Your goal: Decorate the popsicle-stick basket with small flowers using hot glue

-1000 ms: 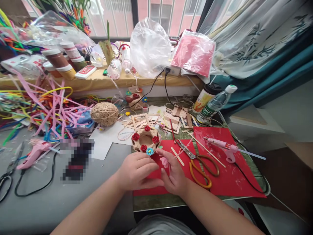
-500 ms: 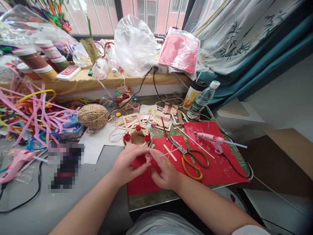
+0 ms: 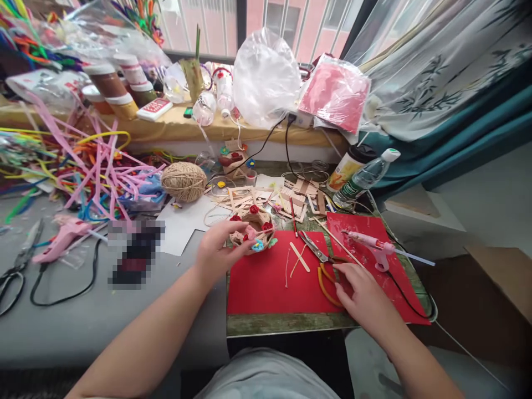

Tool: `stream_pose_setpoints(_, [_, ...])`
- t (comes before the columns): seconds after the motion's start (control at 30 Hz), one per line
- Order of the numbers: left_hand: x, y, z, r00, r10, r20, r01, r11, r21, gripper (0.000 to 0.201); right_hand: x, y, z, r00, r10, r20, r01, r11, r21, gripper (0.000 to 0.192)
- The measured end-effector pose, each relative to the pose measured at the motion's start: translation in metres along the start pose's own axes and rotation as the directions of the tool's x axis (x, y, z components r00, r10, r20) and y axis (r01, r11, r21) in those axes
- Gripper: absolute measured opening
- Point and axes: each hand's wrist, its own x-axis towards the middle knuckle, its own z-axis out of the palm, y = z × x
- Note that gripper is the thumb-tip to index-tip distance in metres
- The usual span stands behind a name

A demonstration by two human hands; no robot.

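Note:
My left hand (image 3: 218, 246) pinches a small pink rose (image 3: 250, 231) between thumb and fingers, in front of a round wooden-stick basket (image 3: 266, 223). Red roses and a blue flower (image 3: 258, 245) decorate that basket, which the hand partly covers. To the right, my right hand (image 3: 363, 291) is closed around one handle loop of the orange-handled scissors (image 3: 318, 252), and its fingers hide much of that loop. The scissors lie on red paper (image 3: 266, 288) with the blades slightly apart. Beside them are a craft stick (image 3: 300, 256) and a thin pink strand (image 3: 286, 269).
A pink glue gun (image 3: 376, 246) lies at the right and another glue gun (image 3: 62, 238) at the left. Twine (image 3: 183, 182), wooden sticks (image 3: 291, 202), a water bottle (image 3: 366, 177) and a pile of pipe cleaners (image 3: 95, 166) stand or lie farther back. Black cables cross the table.
My hands have parted. The left keeps the pink rose, while the right has moved right onto the scissors' handle. A pink strand now lies on the red paper. The view has shifted left.

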Motion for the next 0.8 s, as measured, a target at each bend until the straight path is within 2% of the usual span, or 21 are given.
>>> stream_pose_setpoints(0.17, [-0.003, -0.013, -0.002, 0.991, -0.115, -0.074, 0.107, 0.988, -0.113, 0.040, -0.007, 0.005, 0.004, 0.997, 0.071, 0.036, -0.069, 0.997, -0.033, 0.049])
stream_pose_setpoints(0.3, [0.003, -0.017, -0.004, 0.994, -0.088, -0.067, 0.080, 0.990, -0.115, 0.029, -0.005, 0.000, 0.000, 0.981, 0.179, 0.081, -0.176, 0.983, -0.045, 0.043])
stream_pose_setpoints(0.4, [0.006, -0.012, -0.006, 0.998, -0.045, -0.049, 0.041, 0.996, -0.080, 0.020, -0.006, 0.000, -0.003, 0.970, 0.237, 0.057, -0.236, 0.971, -0.024, 0.040])
stream_pose_setpoints(0.5, [0.004, -0.008, -0.006, 0.999, -0.029, -0.040, 0.027, 0.998, -0.058, 0.021, -0.009, 0.002, -0.006, 0.949, 0.314, 0.019, -0.314, 0.942, 0.122, 0.047])
stream_pose_setpoints(0.57, [0.001, -0.007, -0.004, 0.996, -0.055, -0.064, 0.051, 0.997, -0.066, 0.025, -0.010, 0.000, -0.010, 0.924, 0.378, 0.062, -0.378, 0.872, 0.312, 0.052])
stream_pose_setpoints(0.63, [-0.002, -0.007, -0.003, 0.990, -0.083, -0.115, 0.074, 0.994, -0.084, 0.027, -0.011, -0.007, -0.014, 0.908, 0.389, 0.155, -0.409, 0.740, 0.534, 0.055])
stream_pose_setpoints(0.7, [-0.004, -0.007, -0.002, 0.984, -0.072, -0.166, 0.058, 0.994, -0.089, 0.026, -0.012, -0.023, -0.015, 0.905, 0.343, 0.254, -0.415, 0.573, 0.707, 0.057])
stream_pose_setpoints(0.8, [-0.005, -0.007, -0.002, 0.982, 0.002, -0.191, -0.019, 0.996, -0.089, 0.026, -0.017, -0.056, -0.006, 0.897, 0.223, 0.381, -0.439, 0.354, 0.826, 0.058])
